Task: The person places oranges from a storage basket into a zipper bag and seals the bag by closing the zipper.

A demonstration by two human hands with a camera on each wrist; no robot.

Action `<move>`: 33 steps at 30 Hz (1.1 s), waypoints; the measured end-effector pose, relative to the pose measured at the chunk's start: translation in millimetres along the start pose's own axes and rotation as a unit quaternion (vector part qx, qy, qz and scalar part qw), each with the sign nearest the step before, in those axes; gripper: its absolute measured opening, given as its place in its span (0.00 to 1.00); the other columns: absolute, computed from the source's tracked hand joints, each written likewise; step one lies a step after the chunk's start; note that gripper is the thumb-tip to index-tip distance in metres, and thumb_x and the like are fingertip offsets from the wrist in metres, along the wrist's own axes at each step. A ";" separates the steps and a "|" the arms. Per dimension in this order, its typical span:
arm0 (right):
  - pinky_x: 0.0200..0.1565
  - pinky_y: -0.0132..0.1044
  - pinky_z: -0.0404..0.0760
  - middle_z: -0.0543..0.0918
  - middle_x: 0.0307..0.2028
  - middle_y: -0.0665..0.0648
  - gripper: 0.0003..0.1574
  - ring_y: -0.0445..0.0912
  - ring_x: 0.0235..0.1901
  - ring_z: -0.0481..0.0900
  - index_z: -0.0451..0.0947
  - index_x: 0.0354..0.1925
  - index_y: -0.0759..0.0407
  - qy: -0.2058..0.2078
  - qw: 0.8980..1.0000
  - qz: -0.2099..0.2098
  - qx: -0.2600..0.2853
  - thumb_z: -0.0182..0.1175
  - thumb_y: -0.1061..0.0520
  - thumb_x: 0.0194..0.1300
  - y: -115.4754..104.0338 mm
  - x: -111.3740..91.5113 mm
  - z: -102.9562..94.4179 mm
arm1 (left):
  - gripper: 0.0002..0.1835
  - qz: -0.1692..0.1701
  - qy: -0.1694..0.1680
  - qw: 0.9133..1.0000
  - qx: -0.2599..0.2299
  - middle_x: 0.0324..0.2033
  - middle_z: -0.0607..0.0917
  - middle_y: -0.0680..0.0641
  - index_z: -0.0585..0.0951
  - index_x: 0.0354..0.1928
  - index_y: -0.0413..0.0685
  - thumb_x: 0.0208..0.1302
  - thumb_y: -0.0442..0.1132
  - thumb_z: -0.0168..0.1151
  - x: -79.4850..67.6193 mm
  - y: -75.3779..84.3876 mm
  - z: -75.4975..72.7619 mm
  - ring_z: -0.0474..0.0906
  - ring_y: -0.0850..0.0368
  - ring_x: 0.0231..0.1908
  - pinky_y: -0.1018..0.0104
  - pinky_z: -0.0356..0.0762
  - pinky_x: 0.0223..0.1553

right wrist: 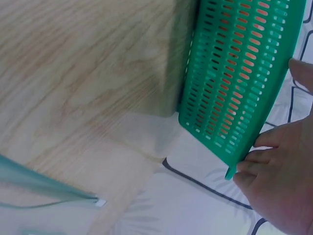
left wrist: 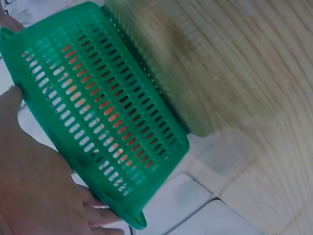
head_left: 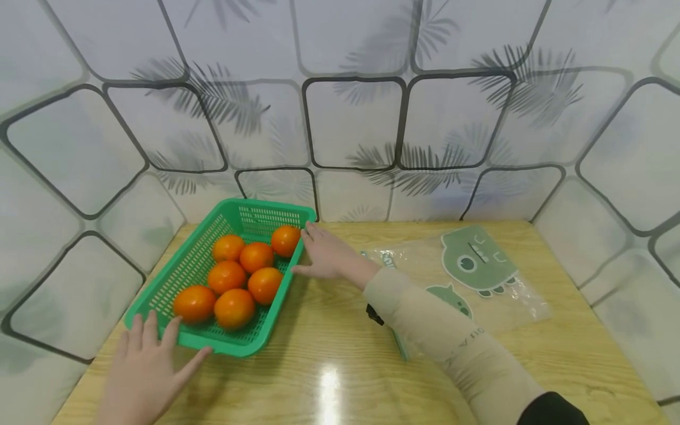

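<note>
A green plastic basket (head_left: 246, 351) with slotted walls stands on the left of the table. Several round orange fruits, such as this orange fruit (head_left: 235, 309), lie in it. My left hand (head_left: 139, 369) is at the near left corner, fingers spread and fingertips right at the rim; the left wrist view shows the same hand (left wrist: 34, 181) along the rim. On the other side, my right hand (head_left: 325, 252) rests at the right rim near the far corner, thumb apart from the fingers. The right wrist view shows this hand (right wrist: 283, 171) with its fingertips at the basket's edge (right wrist: 266, 105).
A clear plastic bag (head_left: 473, 260) with green cartoon prints lies flat at the right, partly under my right forearm. Patterned panels (head_left: 353, 127) rise behind the table (head_left: 319, 378) and at both sides.
</note>
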State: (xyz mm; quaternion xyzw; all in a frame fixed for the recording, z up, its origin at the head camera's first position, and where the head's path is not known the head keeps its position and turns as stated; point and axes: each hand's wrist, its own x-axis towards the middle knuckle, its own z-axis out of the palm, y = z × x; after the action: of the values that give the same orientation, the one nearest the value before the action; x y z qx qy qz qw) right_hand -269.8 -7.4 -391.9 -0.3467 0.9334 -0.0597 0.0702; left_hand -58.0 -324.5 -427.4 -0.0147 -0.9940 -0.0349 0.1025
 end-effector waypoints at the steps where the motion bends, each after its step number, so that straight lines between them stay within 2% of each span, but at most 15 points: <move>1: 0.85 0.47 0.47 0.42 0.85 0.70 0.63 0.59 0.86 0.42 0.45 0.84 0.69 -0.002 1.000 -0.003 0.002 0.50 0.25 0.77 1.7 0.9 -0.7 | 0.52 -0.005 -0.006 1.000 0.004 0.70 0.60 0.11 0.69 0.72 0.30 0.70 0.73 0.57 0.2 2.6 -0.6 0.53 0.09 0.70 0.17 0.51 0.70; 8: 0.85 0.47 0.47 0.41 0.85 0.70 0.62 0.60 0.86 0.41 0.44 0.84 0.69 -0.009 1.000 -0.022 0.019 0.51 0.27 0.78 11.2 5.0 -4.7 | 0.54 -0.026 -0.015 0.999 0.016 0.69 0.59 0.10 0.70 0.71 0.28 0.70 0.75 0.55 0.6 17.4 -2.1 0.53 0.07 0.69 0.14 0.49 0.68; 17: 0.85 0.48 0.47 0.39 0.85 0.69 0.60 0.59 0.86 0.40 0.41 0.84 0.68 -0.018 0.999 -0.030 0.021 0.49 0.29 0.79 15.0 6.8 -9.1 | 0.54 -0.027 0.008 0.999 0.030 0.67 0.62 0.09 0.73 0.68 0.28 0.67 0.77 0.55 1.7 24.9 -2.3 0.57 0.08 0.68 0.13 0.51 0.67; 25: 0.85 0.49 0.47 0.39 0.85 0.69 0.59 0.59 0.86 0.40 0.42 0.84 0.67 -0.023 0.999 -0.032 0.009 0.47 0.30 0.80 15.5 10.4 -8.2 | 0.55 -0.044 -0.025 0.998 0.045 0.68 0.60 0.09 0.72 0.69 0.27 0.70 0.78 0.50 2.2 30.7 -3.9 0.55 0.06 0.69 0.14 0.49 0.69; 33: 0.85 0.47 0.45 0.38 0.86 0.66 0.58 0.57 0.86 0.39 0.40 0.85 0.65 -0.019 0.999 -0.029 0.011 0.47 0.30 0.80 17.7 12.9 -6.2 | 0.54 -0.051 -0.017 0.998 0.042 0.67 0.61 0.08 0.74 0.66 0.27 0.69 0.78 0.52 2.4 34.8 -3.4 0.56 0.06 0.68 0.14 0.52 0.68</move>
State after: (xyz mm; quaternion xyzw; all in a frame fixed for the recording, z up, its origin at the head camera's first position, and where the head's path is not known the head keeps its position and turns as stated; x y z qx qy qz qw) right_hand -291.8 -2.2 -389.9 -0.3739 0.9207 -0.0655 0.0903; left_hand -58.4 -290.0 -421.2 0.0395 -0.9957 0.0020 0.0842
